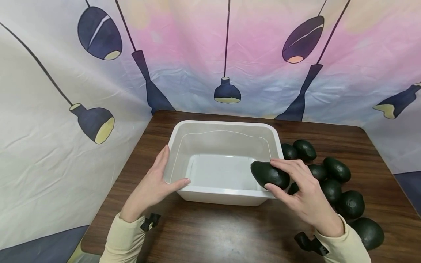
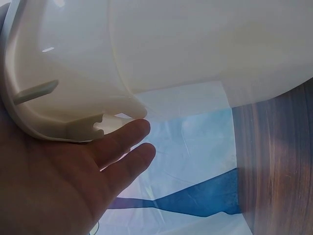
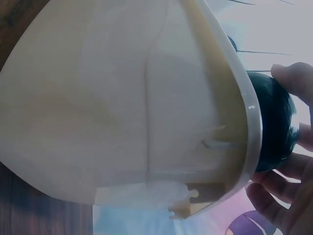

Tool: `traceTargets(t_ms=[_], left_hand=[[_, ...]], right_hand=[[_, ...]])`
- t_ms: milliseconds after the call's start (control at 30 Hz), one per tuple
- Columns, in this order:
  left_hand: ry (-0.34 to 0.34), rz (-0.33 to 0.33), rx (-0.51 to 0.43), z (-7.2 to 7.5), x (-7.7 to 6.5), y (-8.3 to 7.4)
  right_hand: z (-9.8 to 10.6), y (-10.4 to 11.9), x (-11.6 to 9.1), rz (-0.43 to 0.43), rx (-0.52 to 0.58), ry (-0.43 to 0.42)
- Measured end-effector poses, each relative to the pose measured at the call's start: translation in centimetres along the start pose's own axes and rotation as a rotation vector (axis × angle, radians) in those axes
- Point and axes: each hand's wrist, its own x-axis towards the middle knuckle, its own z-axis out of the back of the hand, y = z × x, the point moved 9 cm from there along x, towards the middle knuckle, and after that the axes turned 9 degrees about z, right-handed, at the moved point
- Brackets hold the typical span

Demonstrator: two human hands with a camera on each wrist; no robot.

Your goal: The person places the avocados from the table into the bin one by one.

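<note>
In the head view, my right hand (image 1: 306, 191) grips a dark green avocado (image 1: 269, 174) above the front right corner of a white plastic bin (image 1: 217, 190). The right wrist view shows this avocado (image 3: 274, 122) just beyond the bin's rim, with fingertips (image 3: 293, 81) around it. My left hand (image 1: 156, 182) rests at the bin's front left corner, thumb over the rim. From the left wrist view, its fingers (image 2: 127, 166) lie fairly straight along the outside, under the rim. The bin's visible floor (image 1: 220, 171) is bare; the avocado hides its right front part.
Several more avocados (image 1: 350, 204) lie loose on the brown wooden table (image 1: 210, 233), right of the bin, some partly hidden by my right hand. Behind the table hangs a cloth (image 1: 197, 91) printed with lamps. Each wrist carries a small black device (image 1: 150, 221).
</note>
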Motion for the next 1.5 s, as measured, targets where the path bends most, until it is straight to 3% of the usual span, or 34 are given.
traceTargets(t_ms=[833, 1333, 1500], left_hand=[[-0.003, -0.004, -0.003, -0.1, 0.1, 0.2], [0.000, 0.000, -0.002, -0.1, 0.1, 0.0], [-0.010, -0.010, 0.003, 0.1, 0.0, -0.1]], right_hand=[[-2.0, -0.9, 0.4, 0.012, -0.043, 0.104], [-2.8, -1.3, 0.2, -0.035, -0.054, 0.169], [-2.2, -0.7, 0.6, 0.026, -0.041, 0.090]])
